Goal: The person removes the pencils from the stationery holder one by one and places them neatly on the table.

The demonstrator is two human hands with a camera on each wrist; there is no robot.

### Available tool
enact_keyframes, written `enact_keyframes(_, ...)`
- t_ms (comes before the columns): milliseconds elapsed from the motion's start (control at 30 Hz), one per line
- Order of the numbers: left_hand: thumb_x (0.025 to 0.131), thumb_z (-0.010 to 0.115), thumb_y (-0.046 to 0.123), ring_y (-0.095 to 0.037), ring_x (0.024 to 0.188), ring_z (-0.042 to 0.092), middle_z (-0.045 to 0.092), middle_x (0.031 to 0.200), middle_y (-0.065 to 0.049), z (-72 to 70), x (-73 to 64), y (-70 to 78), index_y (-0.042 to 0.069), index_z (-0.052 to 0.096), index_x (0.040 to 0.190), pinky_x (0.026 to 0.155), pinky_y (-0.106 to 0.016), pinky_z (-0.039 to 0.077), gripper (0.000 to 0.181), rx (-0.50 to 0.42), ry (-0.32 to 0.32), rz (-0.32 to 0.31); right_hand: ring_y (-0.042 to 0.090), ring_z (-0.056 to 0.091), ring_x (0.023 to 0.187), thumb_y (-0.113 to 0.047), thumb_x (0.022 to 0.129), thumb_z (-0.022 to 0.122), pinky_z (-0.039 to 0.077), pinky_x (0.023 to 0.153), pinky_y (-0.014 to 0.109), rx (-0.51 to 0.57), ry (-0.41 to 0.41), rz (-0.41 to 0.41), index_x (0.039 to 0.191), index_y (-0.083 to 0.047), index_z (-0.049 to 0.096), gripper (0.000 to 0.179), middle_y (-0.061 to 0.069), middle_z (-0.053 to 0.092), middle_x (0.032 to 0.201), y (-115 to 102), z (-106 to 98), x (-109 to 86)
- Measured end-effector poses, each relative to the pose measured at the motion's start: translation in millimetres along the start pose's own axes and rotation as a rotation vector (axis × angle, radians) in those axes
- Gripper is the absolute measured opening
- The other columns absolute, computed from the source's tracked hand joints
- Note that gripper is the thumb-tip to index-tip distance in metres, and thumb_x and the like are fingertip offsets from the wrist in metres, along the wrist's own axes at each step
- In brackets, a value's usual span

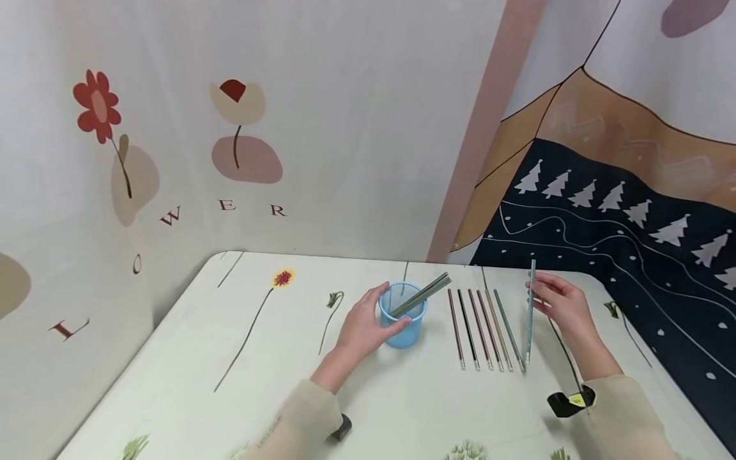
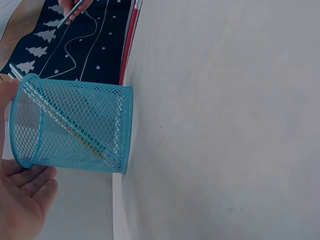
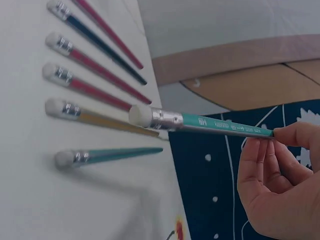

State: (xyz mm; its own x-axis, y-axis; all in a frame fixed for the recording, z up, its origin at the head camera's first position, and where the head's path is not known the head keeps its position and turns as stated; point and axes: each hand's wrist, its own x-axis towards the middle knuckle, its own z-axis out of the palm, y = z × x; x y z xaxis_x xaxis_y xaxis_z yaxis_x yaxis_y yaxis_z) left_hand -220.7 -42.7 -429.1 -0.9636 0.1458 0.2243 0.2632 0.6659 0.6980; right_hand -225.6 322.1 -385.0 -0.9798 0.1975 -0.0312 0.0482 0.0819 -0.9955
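Observation:
My left hand holds a light-blue mesh pencil cup near its rim, thumb on one side and fingers on the other. Some pencils lean inside the cup, their upper ends sticking out past the rim. Off to the right, my right hand pinches a teal pencil between thumb and fingertips, above the table. Its white eraser end points away from the hand. Between the cup and the right hand, several pencils in dark red, black, tan and teal lie side by side, erasers toward me.
A white cloth with printed flowers covers the table. Behind it hangs a pale printed curtain. At the right, a dark-blue cloth with white tree shapes drops past the table's edge.

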Motion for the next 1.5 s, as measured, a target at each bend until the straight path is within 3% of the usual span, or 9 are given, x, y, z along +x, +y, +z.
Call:
enact_keyframes(133, 0.080, 0.078, 0.052, -0.031, 0.132, 0.055, 0.054, 0.148, -0.010, -0.2, -0.2, 0.7, 0.017, 0.045, 0.149, 0.106, -0.052, 0.050, 0.085, -0.001, 0.006, 0.001, -0.006, 0.065, 0.086, -0.023, 0.100, 0.061, 0.057, 0.075, 0.012, -0.057, 0.018, 0.035, 0.121, -0.021, 0.062, 0.022, -0.026, 0.067, 0.091, 16, -10, 14.5)
enact_keyframes(233, 0.080, 0.078, 0.053, -0.031, 0.132, 0.055, 0.054, 0.148, -0.009, -0.3, 0.3, 1.0, 0.017, 0.045, 0.149, 0.106, -0.051, 0.050, 0.085, 0.001, 0.003, 0.004, -0.005, 0.066, 0.086, -0.033, 0.095, 0.068, 0.058, 0.074, 0.012, -0.051, 0.038, 0.030, 0.126, -0.019, 0.062, 0.034, -0.024, 0.068, 0.094, 49, -26, 40.5)
enact_keyframes(367, 0.080, 0.078, 0.052, -0.030, 0.133, 0.055, 0.054, 0.147, -0.009, -0.4, 0.3, 1.0, 0.016, 0.045, 0.149, 0.107, -0.051, 0.050, 0.085, -0.002, 0.002, 0.005, -0.006, 0.067, 0.083, -0.035, 0.092, 0.072, 0.058, 0.072, 0.013, -0.035, 0.013, 0.027, 0.119, -0.023, 0.065, 0.030, -0.024, 0.069, 0.092, 59, -32, 45.3)
enact_keyframes(467, 0.080, 0.078, 0.052, -0.030, 0.132, 0.055, 0.055, 0.147, -0.009, -0.2, -0.1, 0.8, 0.016, 0.045, 0.149, 0.107, -0.051, 0.050, 0.084, -0.001, 0.006, 0.004, -0.008, 0.066, 0.083, -0.032, 0.091, 0.072, 0.058, 0.073, 0.012, -0.036, -0.015, 0.071, 0.110, -0.028, 0.066, 0.020, -0.026, 0.069, 0.089, 45, -27, 32.9)
enact_keyframes(533, 0.080, 0.078, 0.052, -0.030, 0.132, 0.056, 0.055, 0.147, -0.009, -0.1, 0.0, 1.1, 0.016, 0.045, 0.149, 0.107, -0.051, 0.050, 0.084, -0.003, 0.009, 0.005, -0.009, 0.066, 0.084, -0.034, 0.089, 0.074, 0.058, 0.073, 0.012, -0.041, -0.024, 0.081, 0.106, -0.031, 0.066, 0.019, -0.026, 0.068, 0.089, 47, -28, 34.4)
enact_keyframes(767, 0.080, 0.079, 0.050, -0.031, 0.129, 0.057, 0.056, 0.145, -0.010, 0.2, -3.7, 2.9, 0.015, 0.046, 0.148, 0.105, -0.052, 0.051, 0.083, -0.004, 0.007, 0.002, -0.009, 0.065, 0.080, -0.021, 0.099, 0.062, 0.057, 0.071, 0.013, -0.199, -0.062, 0.119, 0.121, -0.011, 0.065, 0.025, -0.030, 0.064, 0.080, 38, -13, 22.6)
enact_keyframes(1033, 0.080, 0.078, 0.051, -0.031, 0.131, 0.057, 0.055, 0.146, -0.009, 0.0, -2.4, 2.5, 0.016, 0.046, 0.148, 0.106, -0.051, 0.051, 0.083, -0.001, 0.020, 0.007, -0.006, 0.060, 0.072, -0.016, 0.101, 0.057, 0.057, 0.066, 0.015, -0.303, -0.060, 0.138, 0.136, 0.010, 0.050, 0.044, -0.027, 0.062, 0.080, 42, -8, 29.5)
enact_keyframes(1333, 0.080, 0.078, 0.051, -0.031, 0.131, 0.057, 0.055, 0.147, -0.009, 1.2, -0.8, 0.7, 0.016, 0.046, 0.148, 0.105, -0.051, 0.051, 0.083, 0.005, 0.022, 0.007, -0.001, 0.057, 0.068, -0.013, 0.101, 0.056, 0.055, 0.062, 0.017, -0.382, -0.073, 0.194, 0.138, 0.010, 0.048, 0.045, -0.019, 0.060, 0.078, 47, -6, 37.8)
enact_keyframes(1500, 0.081, 0.077, 0.052, -0.030, 0.130, 0.057, 0.055, 0.146, -0.009, 1.5, -1.1, 0.6, 0.016, 0.046, 0.148, 0.105, -0.051, 0.051, 0.082, 0.009, 0.019, 0.012, -0.002, 0.058, 0.067, -0.010, 0.101, 0.054, 0.056, 0.063, 0.016, -0.372, -0.102, 0.202, 0.138, 0.013, 0.046, 0.045, -0.017, 0.062, 0.077, 49, -7, 40.4)
